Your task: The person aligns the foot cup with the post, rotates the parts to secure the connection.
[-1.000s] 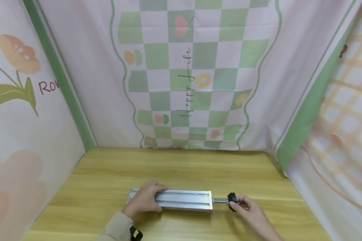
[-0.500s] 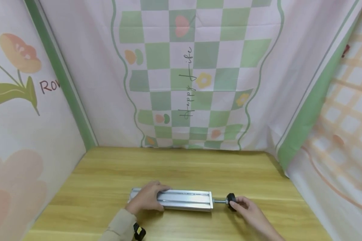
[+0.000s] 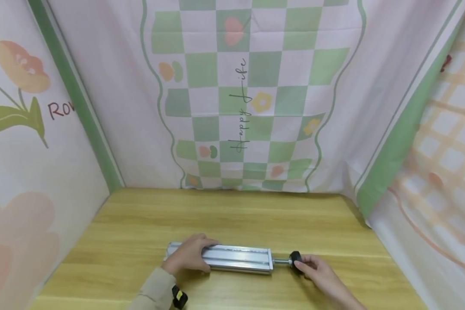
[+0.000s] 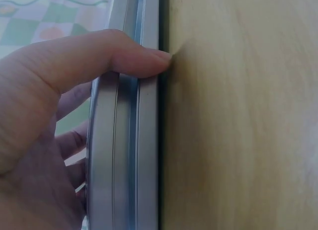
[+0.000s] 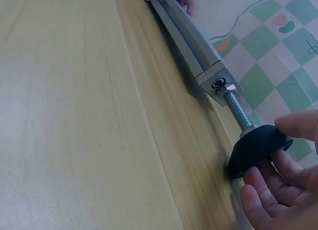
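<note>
A silver slotted aluminium profile (image 3: 240, 259) lies sideways over the table. My left hand (image 3: 190, 255) grips it near its left end, the thumb on the near side and the fingers over the far side; the left wrist view shows the thumb (image 4: 134, 61) across the slotted face. From the capped right end sticks a threaded rod (image 5: 238, 110) with nuts, carrying a black levelling foot (image 5: 258, 148). The fingers and thumb of my right hand (image 3: 319, 273) hold this foot (image 3: 296, 261) by its rim. Part of the profile is hidden under the left hand.
The wood-grain table (image 3: 232, 215) runs back to a hanging cloth (image 3: 238, 107) with green checks. Printed cloth walls stand at the left (image 3: 23, 172) and right (image 3: 438, 172). A black and yellow device (image 3: 179, 297) sits at my left wrist.
The black foot has shifted slightly left and down, and its tilt differs a little. My right hand's fingers have moved with it. The left hand keeps its grip on the profile.
</note>
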`<state>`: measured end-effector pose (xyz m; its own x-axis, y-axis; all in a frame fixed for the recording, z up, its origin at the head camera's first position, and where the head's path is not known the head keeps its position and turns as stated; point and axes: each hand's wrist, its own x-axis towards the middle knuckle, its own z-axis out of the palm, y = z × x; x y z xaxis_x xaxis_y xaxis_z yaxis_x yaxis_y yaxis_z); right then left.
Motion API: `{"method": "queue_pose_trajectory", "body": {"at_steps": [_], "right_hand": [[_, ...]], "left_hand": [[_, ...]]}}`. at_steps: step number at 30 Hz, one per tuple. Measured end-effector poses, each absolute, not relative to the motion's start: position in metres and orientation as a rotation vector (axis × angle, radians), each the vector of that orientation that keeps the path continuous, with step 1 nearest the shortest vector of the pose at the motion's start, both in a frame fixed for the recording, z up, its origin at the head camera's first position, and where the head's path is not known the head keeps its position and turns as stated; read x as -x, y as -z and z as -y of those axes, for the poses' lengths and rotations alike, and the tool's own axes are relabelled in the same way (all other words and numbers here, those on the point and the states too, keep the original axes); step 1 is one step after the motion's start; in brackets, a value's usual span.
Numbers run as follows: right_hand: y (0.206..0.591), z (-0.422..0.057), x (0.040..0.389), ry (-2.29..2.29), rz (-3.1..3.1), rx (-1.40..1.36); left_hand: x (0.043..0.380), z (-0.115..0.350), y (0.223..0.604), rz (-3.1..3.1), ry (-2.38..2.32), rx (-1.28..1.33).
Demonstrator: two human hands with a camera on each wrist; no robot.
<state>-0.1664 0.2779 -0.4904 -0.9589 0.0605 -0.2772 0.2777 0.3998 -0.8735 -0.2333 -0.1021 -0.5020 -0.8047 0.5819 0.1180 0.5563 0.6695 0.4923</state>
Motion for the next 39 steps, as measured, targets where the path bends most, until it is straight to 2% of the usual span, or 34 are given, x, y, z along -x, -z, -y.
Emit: {"method": "queue_pose_trajectory", "body": {"at_steps": [22,39], "right_hand": [[0.485,-0.286,0.167,1.391,-2.655,-0.039],[0.485,-0.294,0.170,1.174,-2.878,0.119]], "left_hand": [[0.233,0.106,0.503,-2.761,-0.830,-0.953],[0.229,0.148,0.491,-2.712,-1.044,-0.958]]}}
